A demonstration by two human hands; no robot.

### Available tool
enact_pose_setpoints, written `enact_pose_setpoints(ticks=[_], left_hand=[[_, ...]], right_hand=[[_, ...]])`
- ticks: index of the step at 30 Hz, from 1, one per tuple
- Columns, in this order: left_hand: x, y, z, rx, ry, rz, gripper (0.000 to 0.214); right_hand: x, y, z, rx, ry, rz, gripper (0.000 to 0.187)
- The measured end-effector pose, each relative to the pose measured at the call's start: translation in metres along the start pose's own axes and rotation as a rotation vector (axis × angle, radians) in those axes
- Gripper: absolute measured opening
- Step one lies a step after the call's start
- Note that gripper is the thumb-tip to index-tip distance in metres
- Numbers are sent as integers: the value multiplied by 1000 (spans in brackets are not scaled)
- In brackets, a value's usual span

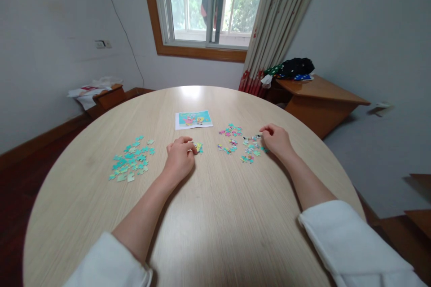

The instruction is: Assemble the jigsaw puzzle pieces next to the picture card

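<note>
My left hand [180, 158] rests on the table with its fingers curled against a small cluster of yellow and teal jigsaw pieces [199, 147], covering part of it. On the other side, my right hand [276, 140] is closed, thumb and forefinger pinched at the edge of a loose group of mixed-colour jigsaw pieces [254, 148]; a small dark piece shows at the fingertips. Pink and teal pieces [230, 130] lie between the hands, with more multicoloured pieces [229, 147] just below them. A picture sheet [194, 119] with two cartoon figures lies flat beyond my left hand.
Many teal and pale green jigsaw pieces [131, 159] are spread left of my left hand on the round wooden table [215, 233]. Behind it are a window [205, 4] and a curtain [272, 22]. A wooden side table [319, 89] with cloths [296, 68] stands back right.
</note>
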State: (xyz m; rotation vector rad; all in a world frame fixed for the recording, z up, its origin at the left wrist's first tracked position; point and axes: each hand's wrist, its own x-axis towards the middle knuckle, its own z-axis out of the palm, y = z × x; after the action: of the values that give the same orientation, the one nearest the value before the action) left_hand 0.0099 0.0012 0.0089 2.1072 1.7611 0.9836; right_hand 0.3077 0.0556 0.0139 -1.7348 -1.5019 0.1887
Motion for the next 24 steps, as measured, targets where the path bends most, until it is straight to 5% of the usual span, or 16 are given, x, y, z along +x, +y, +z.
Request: enact_pose_setpoints(ticks=[3, 12, 24], left_hand=[[0, -1, 0, 0, 3, 5, 29], [0, 1, 1, -13, -1, -17, 29], [-1, 0, 2, 1, -11, 2, 31]], right_hand=[[0, 2, -6, 102, -54, 28, 12], [-9, -16, -13, 325, -538, -70, 29], [-22, -34, 9, 220, -623, -376, 22]])
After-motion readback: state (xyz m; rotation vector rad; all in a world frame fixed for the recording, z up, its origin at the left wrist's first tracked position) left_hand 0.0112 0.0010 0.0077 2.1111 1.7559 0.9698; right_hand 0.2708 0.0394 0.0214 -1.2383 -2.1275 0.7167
